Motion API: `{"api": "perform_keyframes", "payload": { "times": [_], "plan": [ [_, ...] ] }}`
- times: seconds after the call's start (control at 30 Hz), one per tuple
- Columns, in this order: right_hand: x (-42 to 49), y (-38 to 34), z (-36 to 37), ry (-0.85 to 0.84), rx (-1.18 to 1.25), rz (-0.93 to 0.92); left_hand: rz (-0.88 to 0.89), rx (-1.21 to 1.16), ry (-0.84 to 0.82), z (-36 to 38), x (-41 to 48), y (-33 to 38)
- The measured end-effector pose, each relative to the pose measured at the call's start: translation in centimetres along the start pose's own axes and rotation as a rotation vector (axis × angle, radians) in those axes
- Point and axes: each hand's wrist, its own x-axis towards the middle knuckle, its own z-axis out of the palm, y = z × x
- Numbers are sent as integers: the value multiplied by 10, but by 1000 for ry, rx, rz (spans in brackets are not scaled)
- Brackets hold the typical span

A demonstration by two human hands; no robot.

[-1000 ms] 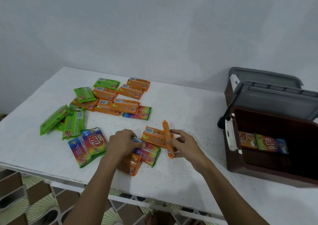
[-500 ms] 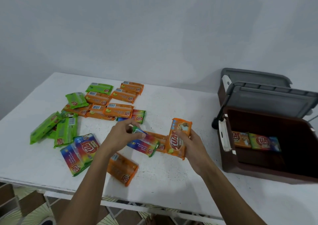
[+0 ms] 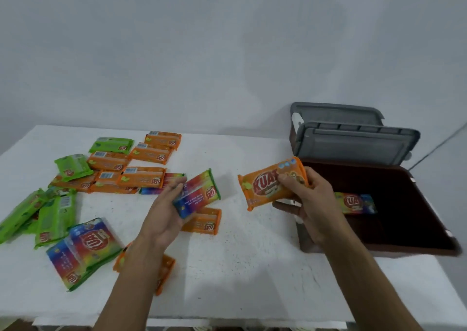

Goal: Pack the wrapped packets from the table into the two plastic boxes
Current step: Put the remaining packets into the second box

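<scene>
My left hand (image 3: pixel 168 214) grips a rainbow-coloured packet (image 3: pixel 199 195) lifted above the white table (image 3: pixel 252 267). My right hand (image 3: pixel 309 205) holds an orange packet (image 3: pixel 265 182) in the air just left of the near brown box (image 3: pixel 404 251), whose grey lid stands open. A rainbow packet (image 3: pixel 356 203) lies inside that box. A second box with a grey lid (image 3: pixel 336 114) stands behind it. Orange packets (image 3: pixel 141 177), green packets (image 3: pixel 55 219) and a rainbow packet (image 3: pixel 86 249) lie spread over the table's left half.
An orange packet (image 3: pixel 206 222) lies under my left hand, and another orange packet (image 3: pixel 164 275) sits partly beneath my left forearm. A plain grey wall rises behind the table. The table's front edge runs along the bottom of the view.
Both hands lifted their packets off the table. My right hand carried the orange packet rightward to the open box's edge; my left hand raised the rainbow packet and turned it.
</scene>
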Motion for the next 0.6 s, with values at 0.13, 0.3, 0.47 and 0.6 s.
{"api": "perform_keyframes", "payload": {
  "times": [0.13, 0.3, 0.47, 0.6],
  "plan": [
    [5, -14, -42, 122, 17, -23, -131, -68, -41, 35, 1, -14],
    [15, -19, -92, 228, 93, 1, -248, -225, -192, 78, 5, -38],
    [30, -10, -131, 264, 69, 47, -228, -264, -233, 107, 8, -52],
    [50, -1, -149, 241, 32, 124, -191, -227, -257, 124, 6, -58]
  ]
}}
